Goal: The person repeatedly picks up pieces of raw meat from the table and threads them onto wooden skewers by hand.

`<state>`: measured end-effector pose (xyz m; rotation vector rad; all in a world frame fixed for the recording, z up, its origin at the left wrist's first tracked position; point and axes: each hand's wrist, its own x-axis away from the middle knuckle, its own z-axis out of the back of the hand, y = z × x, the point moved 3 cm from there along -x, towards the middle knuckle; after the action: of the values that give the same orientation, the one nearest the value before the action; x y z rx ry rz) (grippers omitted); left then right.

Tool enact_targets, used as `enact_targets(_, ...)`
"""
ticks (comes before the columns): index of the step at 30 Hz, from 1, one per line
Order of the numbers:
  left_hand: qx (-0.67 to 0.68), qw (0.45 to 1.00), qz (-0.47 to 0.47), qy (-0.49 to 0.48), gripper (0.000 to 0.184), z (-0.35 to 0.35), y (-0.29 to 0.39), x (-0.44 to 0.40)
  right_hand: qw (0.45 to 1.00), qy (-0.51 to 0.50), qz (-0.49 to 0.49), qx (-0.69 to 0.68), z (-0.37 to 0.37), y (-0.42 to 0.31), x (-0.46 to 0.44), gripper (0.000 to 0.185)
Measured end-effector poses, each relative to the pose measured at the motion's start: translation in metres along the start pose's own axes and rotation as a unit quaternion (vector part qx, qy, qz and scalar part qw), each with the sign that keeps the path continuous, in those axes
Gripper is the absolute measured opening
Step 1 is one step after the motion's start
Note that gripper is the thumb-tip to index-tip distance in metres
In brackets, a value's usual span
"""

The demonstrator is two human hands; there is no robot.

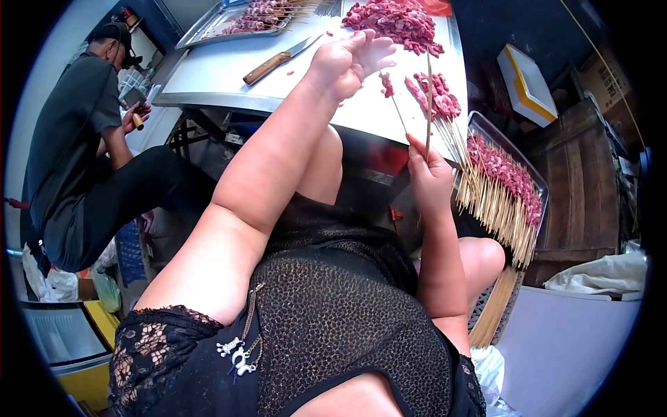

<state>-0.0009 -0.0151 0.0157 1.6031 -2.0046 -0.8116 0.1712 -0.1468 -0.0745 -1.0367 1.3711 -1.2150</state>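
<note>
My left hand [353,64] hovers over the white tabletop, palm partly turned up. Its fingers are stretched out and blurred, and nothing shows in them. Pinched in my right hand [429,174], near the table's front edge, is a thin bamboo skewer [399,113] with a small piece of meat [387,85] near its tip. A second, thicker-looking stick [429,104] rises upright from the same hand. Beyond both hands lies a heap of raw cut meat [396,22]. Several loaded meat skewers [439,101] lie just past my right hand.
A wooden-handled knife [278,64] lies on the white table [215,76]. Behind it is a metal tray [201,35] of skewers. Right of me, another tray [544,174] holds rows of meat skewers above bare sticks [497,306]. A person [80,146] sits at the left holding a wooden-handled tool.
</note>
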Motion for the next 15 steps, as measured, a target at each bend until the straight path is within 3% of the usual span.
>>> enact_targets(4,0.014,0.998,-0.04,0.035,0.021,-0.005,-0.008,0.001,1.0,0.001,0.014,-0.007,-0.006,0.001,0.0,0.024)
enact_targets(8,-0.044,0.997,-0.055,0.01,0.02,-0.009,-0.013,-0.003,1.0,0.0,0.012,-0.01,-0.004,0.003,-0.004,0.023)
enact_targets(15,-0.097,0.994,-0.02,-0.045,0.019,0.001,-0.031,-0.004,0.987,-0.022,-0.088,-0.134,-0.01,0.001,-0.006,0.026)
